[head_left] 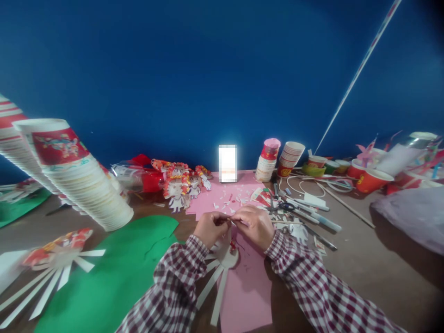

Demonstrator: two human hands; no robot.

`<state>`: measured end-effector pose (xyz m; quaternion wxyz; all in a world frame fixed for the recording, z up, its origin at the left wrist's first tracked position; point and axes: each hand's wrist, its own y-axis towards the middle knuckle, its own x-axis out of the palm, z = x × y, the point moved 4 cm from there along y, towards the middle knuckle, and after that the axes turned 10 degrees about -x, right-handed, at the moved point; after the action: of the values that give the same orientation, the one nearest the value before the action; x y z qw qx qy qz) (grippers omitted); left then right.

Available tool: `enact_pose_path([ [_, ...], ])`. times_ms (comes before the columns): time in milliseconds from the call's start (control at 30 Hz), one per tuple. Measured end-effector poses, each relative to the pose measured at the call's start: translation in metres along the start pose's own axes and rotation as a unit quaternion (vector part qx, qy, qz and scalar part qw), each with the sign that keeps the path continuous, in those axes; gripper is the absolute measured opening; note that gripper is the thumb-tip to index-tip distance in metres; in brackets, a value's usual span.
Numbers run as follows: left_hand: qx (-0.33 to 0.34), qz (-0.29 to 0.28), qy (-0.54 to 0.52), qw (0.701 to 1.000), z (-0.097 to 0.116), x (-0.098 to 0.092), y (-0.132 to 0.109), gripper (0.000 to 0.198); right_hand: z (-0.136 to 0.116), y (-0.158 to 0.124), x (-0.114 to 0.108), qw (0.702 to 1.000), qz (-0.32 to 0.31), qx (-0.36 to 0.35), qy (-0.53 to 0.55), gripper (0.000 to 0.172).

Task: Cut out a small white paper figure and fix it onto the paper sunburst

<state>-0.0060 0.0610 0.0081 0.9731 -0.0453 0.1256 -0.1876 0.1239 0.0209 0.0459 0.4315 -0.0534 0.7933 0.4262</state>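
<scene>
My left hand (211, 227) and my right hand (255, 225) meet over the pink paper, fingertips pinched together. What they pinch is too small to make out. Just below them lies a paper cup cut into long strips (219, 296), its white base toward my fingers; I cannot tell whether either hand touches it. A thin stick (281, 222) shows to the right of my right hand, its near end hidden. Under the hands is pink paper (249, 296) with dark marks, and a larger pink sheet (222, 192) behind carries white paper scraps.
Tall leaning cup stacks (86, 185) stand left, beside green paper (138, 259) and another strip-cut cup (62, 259). Paper cut-out figures (176, 187) lie behind. At right are markers (326, 220), a white cable (294, 185), red cups (373, 180) and a plastic bag (412, 215).
</scene>
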Motion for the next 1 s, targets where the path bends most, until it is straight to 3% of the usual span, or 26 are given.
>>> enact_pose_path([
  [367, -0.041, -0.018, 0.005, 0.999, 0.0072, -0.0016, -0.0053, 0.028, 0.0005, -0.0001, -0.0012, 1.0, -0.002, 0.01, -0.006, 0.015],
  [500, -0.032, -0.015, 0.023, 0.999, 0.0055, -0.003, -0.0037, 0.036, 0.0013, -0.0003, -0.0015, 1.0, 0.009, 0.013, -0.008, 0.014],
  [1000, 0.003, 0.021, 0.054, 0.998, 0.0075, -0.0014, -0.005, 0.035, 0.0053, -0.003, 0.0031, 0.998, -0.012, 0.061, -0.003, 0.015],
])
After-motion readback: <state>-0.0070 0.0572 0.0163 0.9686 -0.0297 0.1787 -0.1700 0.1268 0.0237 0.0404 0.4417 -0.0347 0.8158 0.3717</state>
